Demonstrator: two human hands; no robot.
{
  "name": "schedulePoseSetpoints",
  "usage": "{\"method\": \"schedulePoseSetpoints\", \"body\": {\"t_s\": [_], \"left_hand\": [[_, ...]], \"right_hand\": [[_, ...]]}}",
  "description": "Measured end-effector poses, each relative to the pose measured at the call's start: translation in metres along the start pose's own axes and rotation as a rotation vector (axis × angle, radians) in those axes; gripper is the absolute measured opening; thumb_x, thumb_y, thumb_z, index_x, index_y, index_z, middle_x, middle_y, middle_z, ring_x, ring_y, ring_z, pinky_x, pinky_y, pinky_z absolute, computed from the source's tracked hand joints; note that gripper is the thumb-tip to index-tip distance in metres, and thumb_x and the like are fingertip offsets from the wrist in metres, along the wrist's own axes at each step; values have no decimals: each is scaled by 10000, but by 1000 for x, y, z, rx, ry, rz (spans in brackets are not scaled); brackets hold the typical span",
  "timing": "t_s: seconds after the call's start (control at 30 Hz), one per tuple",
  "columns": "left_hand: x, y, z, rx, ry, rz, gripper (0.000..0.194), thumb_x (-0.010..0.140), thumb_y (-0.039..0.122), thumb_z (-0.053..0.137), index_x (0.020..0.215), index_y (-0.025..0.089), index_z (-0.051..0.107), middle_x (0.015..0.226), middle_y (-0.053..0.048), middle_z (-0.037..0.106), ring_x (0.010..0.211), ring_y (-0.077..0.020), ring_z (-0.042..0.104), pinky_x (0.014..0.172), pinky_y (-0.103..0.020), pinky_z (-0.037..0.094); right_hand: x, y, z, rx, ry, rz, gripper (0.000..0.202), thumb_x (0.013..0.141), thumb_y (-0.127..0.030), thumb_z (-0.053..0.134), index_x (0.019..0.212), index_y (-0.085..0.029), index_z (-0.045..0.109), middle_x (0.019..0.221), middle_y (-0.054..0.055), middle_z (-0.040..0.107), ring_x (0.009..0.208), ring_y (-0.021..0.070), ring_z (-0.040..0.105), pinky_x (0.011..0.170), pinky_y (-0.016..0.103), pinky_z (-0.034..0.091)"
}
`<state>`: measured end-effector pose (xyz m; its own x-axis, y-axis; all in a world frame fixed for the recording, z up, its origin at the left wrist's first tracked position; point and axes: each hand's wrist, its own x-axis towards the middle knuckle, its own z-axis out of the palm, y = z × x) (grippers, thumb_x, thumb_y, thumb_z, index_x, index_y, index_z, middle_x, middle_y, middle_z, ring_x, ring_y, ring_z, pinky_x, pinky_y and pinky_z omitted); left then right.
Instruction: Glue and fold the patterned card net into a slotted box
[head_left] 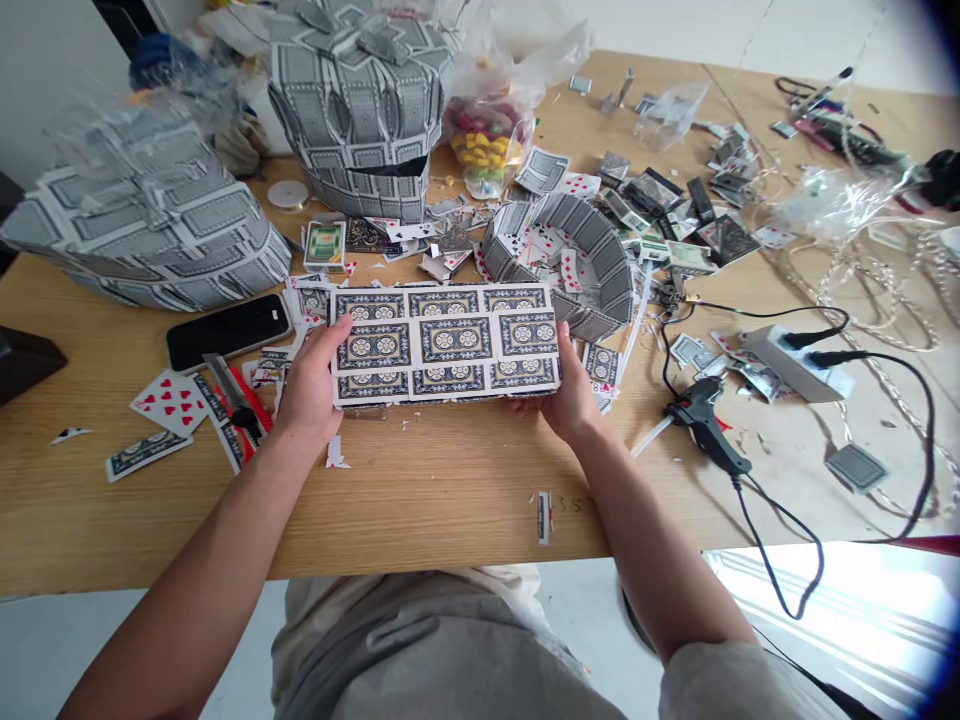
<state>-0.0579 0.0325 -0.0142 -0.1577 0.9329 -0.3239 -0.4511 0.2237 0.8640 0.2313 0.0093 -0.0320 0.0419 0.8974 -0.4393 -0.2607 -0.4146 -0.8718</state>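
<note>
Between my two hands is a long rectangular panel of playing cards (454,342), their patterned dark blue and gold backs facing up in overlapping rows. My left hand (309,385) grips its left end, thumb on top. At the right end my right hand (566,395) holds the edge, with fingers partly hidden underneath. The panel is raised over the table, tilted toward me. Just behind it stands a round open bowl made of folded cards (600,295), with loose cards inside. A red utility knife (244,410) lies beside my left forearm.
Two large card-built baskets (360,110) stand at the back left. A phone (229,332) lies left of the panel. A glue gun (705,425) and a power strip (795,360) with looping cables are on the right. Card scraps and a bag of colourful pieces (484,145) lie behind.
</note>
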Motion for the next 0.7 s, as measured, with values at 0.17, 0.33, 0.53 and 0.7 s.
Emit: {"method": "schedulePoseSetpoints", "body": {"t_s": [0.17,0.33,0.53,0.7], "left_hand": [[0,0,0,9,-28,-8,472,770,493,878,1115,194,757,1154,-76,827,1173,-358,766,960,-470,668],[1,-2,-1,13,-53,1,449,778,513,874,1086,200,776,1141,-70,830,1191,-363,760,971,-486,667],[3,-2,-2,53,-76,3,432,791,543,845,1050,206,772,1101,-75,832,1214,-378,750,988,-504,658],[0,6,-2,65,-151,-9,456,772,482,853,1126,210,757,1181,-82,818,1189,-382,752,965,-508,658]], "right_hand": [[-1,-2,3,-8,-9,11,720,860,-925,516,914,-235,713,624,25,693,422,187,596,371,324,470],[-1,-3,2,-44,-27,9,747,858,-940,494,898,-227,712,623,31,694,414,189,589,366,326,467],[-2,-3,2,-56,-42,2,748,864,-938,482,921,-228,711,628,26,691,421,198,585,367,331,458],[-3,-5,5,5,-1,-27,646,906,-851,528,1002,-240,715,693,21,713,480,210,615,397,337,470]]}}
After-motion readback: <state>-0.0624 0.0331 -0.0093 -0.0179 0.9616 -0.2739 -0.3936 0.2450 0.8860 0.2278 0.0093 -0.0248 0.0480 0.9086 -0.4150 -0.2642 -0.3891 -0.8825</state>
